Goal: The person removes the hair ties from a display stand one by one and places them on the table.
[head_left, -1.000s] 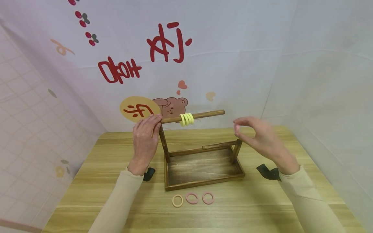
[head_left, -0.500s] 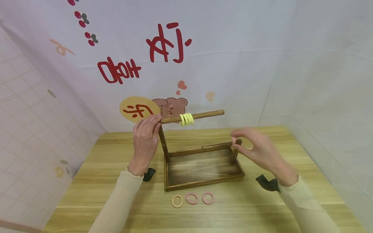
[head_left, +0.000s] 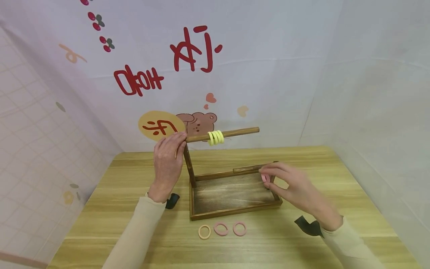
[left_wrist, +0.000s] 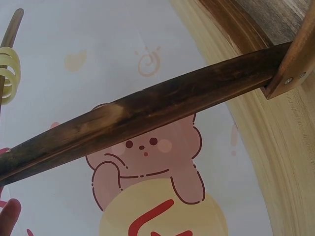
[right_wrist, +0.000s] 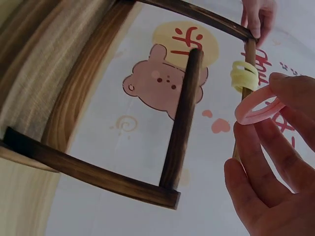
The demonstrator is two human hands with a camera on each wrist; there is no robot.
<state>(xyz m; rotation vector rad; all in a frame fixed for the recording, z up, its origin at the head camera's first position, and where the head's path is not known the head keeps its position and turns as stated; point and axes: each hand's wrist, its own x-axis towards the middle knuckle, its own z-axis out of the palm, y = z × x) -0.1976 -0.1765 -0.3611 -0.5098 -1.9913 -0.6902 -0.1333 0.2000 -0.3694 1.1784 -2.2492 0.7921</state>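
Note:
My right hand [head_left: 297, 188] pinches a pink ring [right_wrist: 258, 104] between thumb and fingers. In the head view that ring appears just below the lower rod [head_left: 246, 169] of a dark wooden stand, near the short post. The right wrist view shows it apart from the lower rod's free end. My left hand [head_left: 168, 158] grips the top corner of the stand's tall post [left_wrist: 147, 108], where the upper rod [head_left: 240, 132] begins. Several yellow rings [head_left: 216, 138] hang on that upper rod. Only a fingertip of the left hand appears in the left wrist view.
A light yellow ring [head_left: 204, 232] and two pink rings, one in the middle [head_left: 221, 229] and one to the right [head_left: 240, 228], lie on the wooden table in front of the stand's tray base [head_left: 235, 214]. A printed cloth [head_left: 268, 74] hangs behind.
My right hand has moved down and leftward with the pink ring, from above the short post to below the lower rod in the head view. The left hand stays on the corner.

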